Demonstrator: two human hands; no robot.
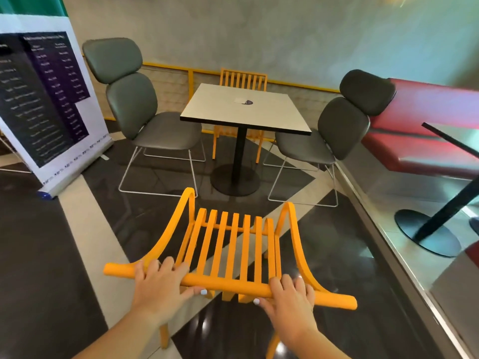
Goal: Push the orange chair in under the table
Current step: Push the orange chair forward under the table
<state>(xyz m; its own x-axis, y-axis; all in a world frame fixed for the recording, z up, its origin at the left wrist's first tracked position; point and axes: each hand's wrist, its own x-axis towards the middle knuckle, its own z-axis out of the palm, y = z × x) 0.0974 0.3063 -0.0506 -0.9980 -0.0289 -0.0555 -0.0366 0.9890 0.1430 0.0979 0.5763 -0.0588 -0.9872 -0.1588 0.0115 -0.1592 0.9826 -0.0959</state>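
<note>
Left hand (pixel 158 288), right hand (pixel 287 301) | both grip top rail | orange chair (pixel 228 244), slatted

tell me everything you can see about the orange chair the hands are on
The orange slatted chair looks like painted metal or wood, which one is unclear. It has a rounded top rail, vertical back slats, a slatted seat and curved armrests sweeping forward. It stands upright on the dark and pale tiled floor, facing the square white table, short of it and not under it. The left hand and right hand grip the top rail.
</note>
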